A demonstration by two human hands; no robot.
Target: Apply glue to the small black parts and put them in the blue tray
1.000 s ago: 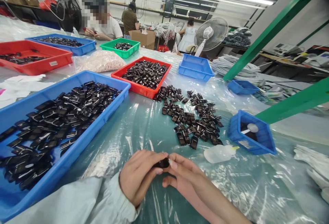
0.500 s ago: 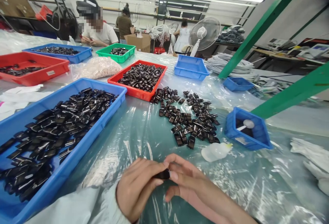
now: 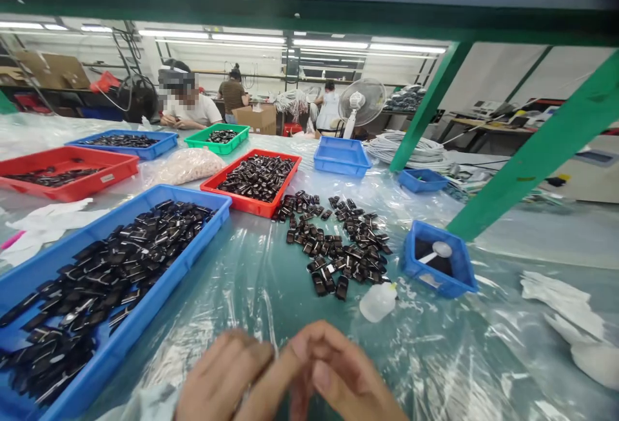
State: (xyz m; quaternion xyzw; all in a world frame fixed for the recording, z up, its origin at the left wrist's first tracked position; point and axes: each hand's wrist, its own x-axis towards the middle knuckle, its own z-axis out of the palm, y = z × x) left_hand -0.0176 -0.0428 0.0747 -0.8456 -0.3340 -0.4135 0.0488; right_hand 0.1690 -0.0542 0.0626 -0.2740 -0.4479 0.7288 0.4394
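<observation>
My left hand (image 3: 225,379) is curled shut at the bottom of the view, blurred by motion. Its fingertips meet those of my right hand (image 3: 345,376), whose thumb and fingers are bent together in a pinch. The small black plastic part seen between them half a second ago is now hidden behind the fingers. Beyond the hands lies a loose pile of glossy black plastic parts (image 3: 345,250) on the plastic-covered table (image 3: 261,273). Nearest to my right hand stands a small translucent squeeze bottle (image 3: 377,303). Left of my left hand, a long blue tray (image 3: 159,292) holds many similar black parts.
A red tray (image 3: 227,200) of black parts adjoins the pile. To the right, a small blue bin (image 3: 435,282) holds a white spoon-like tool (image 3: 441,250), beside a slanted green post (image 3: 527,173). White gloves (image 3: 561,298) lie far right. A co-worker (image 3: 191,108) sits across the table.
The view has tilted up and a green overhead beam has entered it. Both hands appear lower and nearer, and the black part between them has dropped out of sight.
</observation>
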